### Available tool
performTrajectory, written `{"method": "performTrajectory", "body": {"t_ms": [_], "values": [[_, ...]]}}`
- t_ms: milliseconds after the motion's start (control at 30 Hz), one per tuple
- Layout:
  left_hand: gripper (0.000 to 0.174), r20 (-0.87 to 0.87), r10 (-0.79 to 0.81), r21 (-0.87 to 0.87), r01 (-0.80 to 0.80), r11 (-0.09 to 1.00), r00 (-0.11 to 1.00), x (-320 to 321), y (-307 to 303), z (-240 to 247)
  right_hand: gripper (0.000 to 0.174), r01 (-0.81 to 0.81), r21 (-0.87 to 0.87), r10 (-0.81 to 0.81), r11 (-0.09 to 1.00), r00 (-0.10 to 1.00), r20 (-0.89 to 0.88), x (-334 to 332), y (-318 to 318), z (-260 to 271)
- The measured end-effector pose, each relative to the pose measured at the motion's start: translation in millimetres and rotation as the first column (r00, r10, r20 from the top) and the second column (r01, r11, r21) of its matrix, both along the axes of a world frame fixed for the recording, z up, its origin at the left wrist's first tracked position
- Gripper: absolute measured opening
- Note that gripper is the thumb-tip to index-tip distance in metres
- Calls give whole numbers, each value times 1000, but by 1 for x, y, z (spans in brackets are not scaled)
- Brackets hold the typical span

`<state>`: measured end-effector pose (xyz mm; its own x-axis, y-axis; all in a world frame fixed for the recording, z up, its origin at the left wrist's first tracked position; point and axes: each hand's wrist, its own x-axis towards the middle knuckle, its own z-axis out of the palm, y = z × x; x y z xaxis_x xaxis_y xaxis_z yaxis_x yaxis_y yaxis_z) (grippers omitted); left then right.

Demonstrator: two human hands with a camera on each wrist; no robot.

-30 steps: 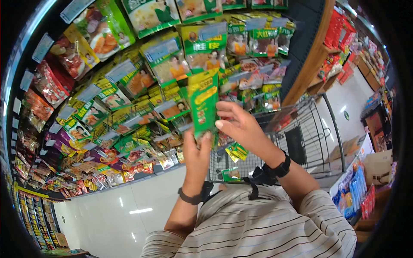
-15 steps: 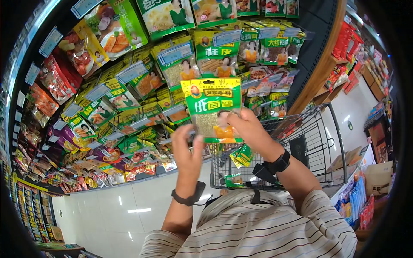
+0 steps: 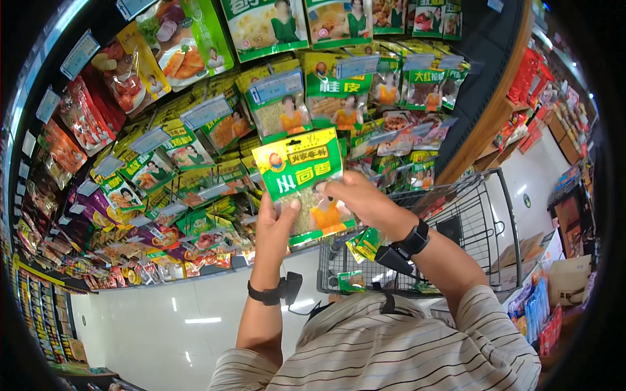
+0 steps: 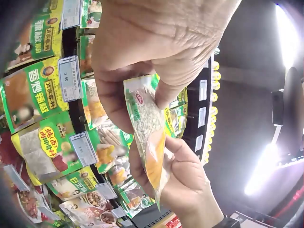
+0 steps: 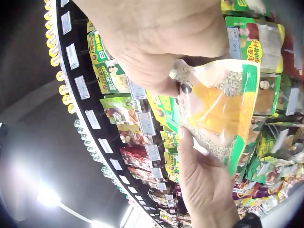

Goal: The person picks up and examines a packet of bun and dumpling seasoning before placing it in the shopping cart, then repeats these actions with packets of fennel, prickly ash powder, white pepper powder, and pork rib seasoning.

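A green and yellow packet of fennel seeds is held up by both hands before the shelf, its printed front facing the head camera. My left hand grips its lower left side, thumb on the front. On the right edge, my right hand pinches it with the thumb over the printed figure. The left wrist view catches the packet nearly edge-on between both hands. Pale green seeds show through the clear window of the packet in the right wrist view. Behind it hang similar spice packets on hooks.
A wire shopping cart stands close at the right, with green and yellow packets inside. Blue price tags stick out from the shelf hooks. A wooden shelf side borders the rack, and pale tiled floor lies below.
The packet has turned from a narrow slanted view to face the head camera, then come lower and tilted. The left hand, loose beside it half a second ago, now grips its left side.
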<state>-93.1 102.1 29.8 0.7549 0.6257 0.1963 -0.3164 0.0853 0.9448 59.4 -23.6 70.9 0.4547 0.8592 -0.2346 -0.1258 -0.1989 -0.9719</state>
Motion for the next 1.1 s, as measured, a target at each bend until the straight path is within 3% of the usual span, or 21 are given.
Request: {"method": "performTrajectory", "body": {"t_ms": [133, 233, 467, 700, 900, 1100], "values": [[41, 40, 65, 40, -67, 997, 997, -1, 7, -2, 39, -118, 186, 93, 975, 987, 135, 11, 13, -7], [38, 65, 146, 75, -151, 986, 987, -5, 20, -3, 52, -63, 289, 14, 955, 985, 169, 27, 24, 11], [37, 29, 161, 129, -163, 978, 987, -11, 33, -8, 65, 14, 543, -203, 839, 935, 290, 56, 64, 65], [36, 5, 159, 140, -158, 977, 987, -11, 38, -10, 57, 19, 493, -146, 870, 964, 221, 58, 72, 88], [32, 4, 152, 167, -150, 974, 988, 3, 50, -6, 51, 46, 553, -150, 832, 978, 144, 59, 66, 102], [28, 60, 131, 214, -141, 967, 990, 32, 64, 8, 47, -70, 559, -104, 826, 956, 274, 66, 63, 124]]}}
